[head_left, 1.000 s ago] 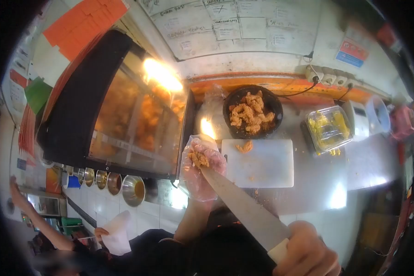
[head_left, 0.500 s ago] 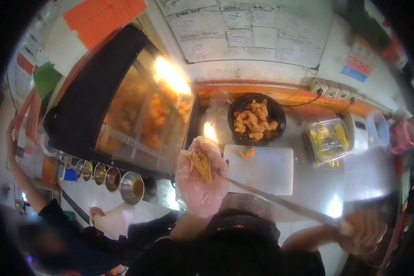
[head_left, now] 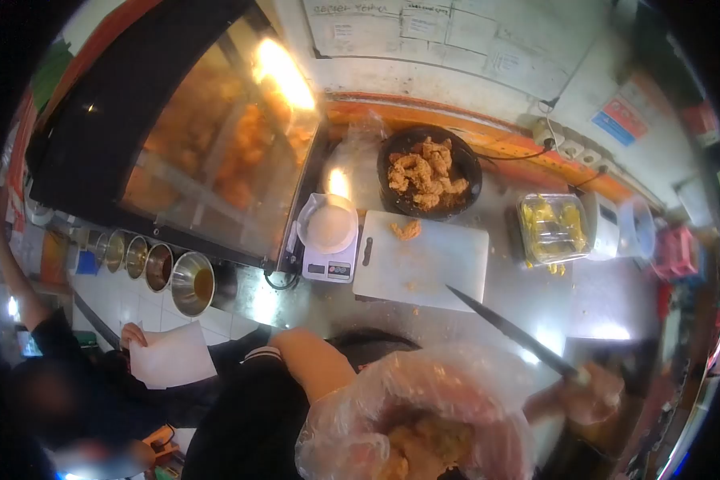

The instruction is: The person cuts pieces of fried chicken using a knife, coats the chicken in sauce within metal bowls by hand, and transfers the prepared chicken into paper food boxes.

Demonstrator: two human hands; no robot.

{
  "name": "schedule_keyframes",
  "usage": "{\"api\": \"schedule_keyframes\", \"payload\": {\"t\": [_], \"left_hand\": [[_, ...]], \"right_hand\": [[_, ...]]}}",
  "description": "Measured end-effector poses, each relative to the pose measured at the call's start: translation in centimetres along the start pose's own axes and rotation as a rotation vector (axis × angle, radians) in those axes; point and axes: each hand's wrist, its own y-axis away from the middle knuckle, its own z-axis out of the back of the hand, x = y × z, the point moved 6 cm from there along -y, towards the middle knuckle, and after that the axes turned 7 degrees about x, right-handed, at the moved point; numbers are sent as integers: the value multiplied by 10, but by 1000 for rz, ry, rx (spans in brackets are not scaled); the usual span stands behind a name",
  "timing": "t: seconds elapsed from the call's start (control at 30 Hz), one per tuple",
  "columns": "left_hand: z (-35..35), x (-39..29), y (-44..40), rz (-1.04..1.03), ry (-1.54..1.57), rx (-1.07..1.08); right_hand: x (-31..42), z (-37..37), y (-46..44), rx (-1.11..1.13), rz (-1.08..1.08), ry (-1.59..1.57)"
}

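My left hand, in a clear plastic glove, is close to the camera at the bottom centre, its fingers curled round a piece of fried chicken. Off to the lower right, my right hand grips a long knife by its handle, the blade tip pointing up-left over the white cutting board. One small fried piece lies near the board's top edge. Behind the board a black pan holds several fried chicken pieces.
A kitchen scale with a bowl stands left of the board, beside a lit display cabinet. A plastic container sits at the right. Metal bowls line the left. A co-worker's hand holds paper.
My left hand has come down and toward the camera with the chicken, uncovering the scale. The knife has moved away from that hand, and its tip now hangs over the board.
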Motion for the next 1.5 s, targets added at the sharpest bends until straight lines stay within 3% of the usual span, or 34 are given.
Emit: {"api": "schedule_keyframes", "payload": {"t": [0.07,0.13,0.17,0.23,0.33,0.37,0.53,0.57,0.6,0.63,0.67,0.73,0.8,0.87,0.9,0.97,1.0,1.03,1.1,1.17,1.2,1.23,1.3,1.37,1.4,1.43,1.5], "left_hand": [[-3,3,1,16,7,-25],[-2,5,3,22,19,-38],[-2,6,5,13,18,-45],[10,2,11,-35,35,92],[22,3,30,64,180,-101],[18,2,29,35,118,-70],[3,-16,1,-60,-153,42],[15,-28,-8,-112,-130,-17],[41,-41,-14,-165,-297,-114],[69,-54,-19,-201,-474,-226],[95,-66,-23,-220,-643,-350],[162,-81,-12,-209,-567,-601],[278,-100,23,-110,-543,-696],[356,-95,58,-1,-655,-985],[384,-90,66,-7,-654,-990],[416,-87,70,223,-1480,-1011],[425,-81,67,215,-1474,-1016],[425,-77,54,276,-1787,-929],[440,-66,39,327,-2095,-826],[447,-48,27,-130,-2248,-240],[465,-49,30,-137,-2251,-247],[490,-45,29,157,-2022,-262],[514,-39,32,409,-1775,-281],[466,-25,17,225,-2340,229],[463,-25,17,351,-2377,155],[455,-26,19,350,-2398,125],[445,-21,24,417,-2500,129]], "right_hand": [[-2,-7,1,-34,57,-9],[-19,-23,-1,78,-155,200],[-20,-21,-2,84,-149,209],[-27,-19,-2,118,-148,205],[-43,-22,-2,114,-222,155],[-47,-22,-2,117,-225,170],[-56,0,-10,31,-337,86],[-45,26,-13,-120,-287,331],[-35,44,-12,-273,-221,570],[-35,56,-7,-496,-178,605],[-31,73,-2,-528,-193,649],[-30,101,10,-561,-187,690],[-36,124,37,-781,-134,759],[-26,173,68,-829,-151,837],[-27,186,85,-870,-136,946],[-12,232,119,-891,-135,892],[-19,238,137,-969,-133,784],[-27,244,154,-1044,-132,673],[-34,253,179,-1080,-148,645],[-41,255,194,-1118,-166,615],[-44,255,199,-1152,-213,642],[-44,257,204,-1186,-259,669],[-35,265,209,-1188,-300,792],[-15,281,219,-1187,-369,909],[-5,292,223,-1120,-496,891],[-13,291,224,-1053,-620,871],[-14,280,229,-1143,-713,915]]}}
